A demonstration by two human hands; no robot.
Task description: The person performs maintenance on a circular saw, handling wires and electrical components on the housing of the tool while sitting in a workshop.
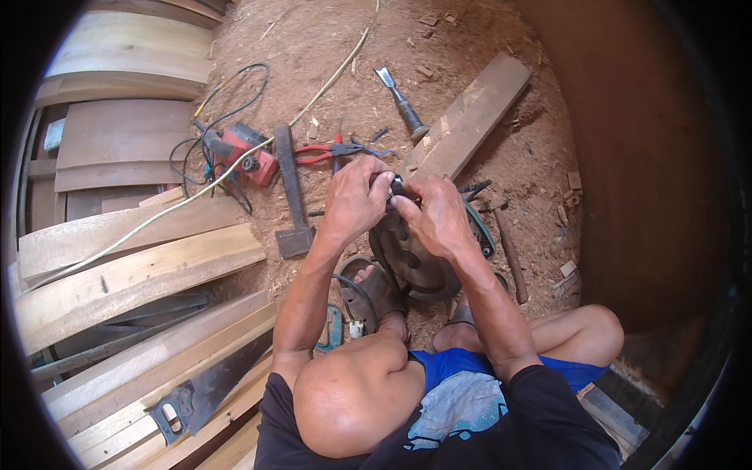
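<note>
Left hand (356, 200), right hand (437, 218): fingers pinching small black part (397, 186); slack grip might lose it among wood shavings (462, 35).

Small black object (397, 186), shiny, partly hidden, held between left hand (356, 197) and right hand (435, 215)

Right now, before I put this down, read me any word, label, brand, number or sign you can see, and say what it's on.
None can be read.
Red power tool: any marking is too small and blurred.
Pale print on the dark shirt: no letters I can make out.
Small dark piece in the left hand and right hand: too small to tell.
</note>
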